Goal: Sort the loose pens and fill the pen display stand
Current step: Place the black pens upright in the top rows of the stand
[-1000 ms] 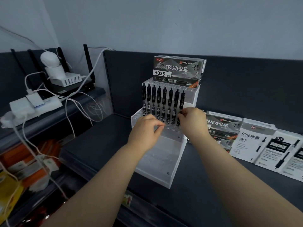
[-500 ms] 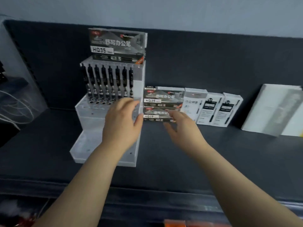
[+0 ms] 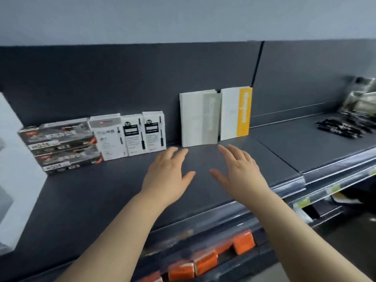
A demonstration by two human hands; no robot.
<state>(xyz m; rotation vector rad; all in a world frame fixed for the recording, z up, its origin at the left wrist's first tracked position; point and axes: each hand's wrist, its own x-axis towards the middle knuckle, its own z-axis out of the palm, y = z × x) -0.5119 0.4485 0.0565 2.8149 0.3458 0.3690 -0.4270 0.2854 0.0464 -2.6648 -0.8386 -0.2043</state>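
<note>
Only a white slab of the clear pen display stand (image 3: 12, 169) shows at the far left edge; its pens are out of view. A heap of loose black pens (image 3: 341, 127) lies on the shelf at the far right. My left hand (image 3: 168, 174) and my right hand (image 3: 238, 169) hover side by side over the dark shelf (image 3: 101, 192), palms down, fingers spread, holding nothing. Both are well apart from the stand and from the loose pens.
Two stacked dark pen boxes (image 3: 61, 145) and three white pen boxes (image 3: 130, 135) stand along the back panel left of my hands. Two white notebooks (image 3: 217, 117), one with a yellow band, lean behind them. Clear bags (image 3: 362, 100) sit far right. Orange packs (image 3: 205, 261) lie on the shelf below.
My view has swung right, so the stand has slid to the left edge. Both hands have left the stand and moved right over the bare shelf, open and empty.
</note>
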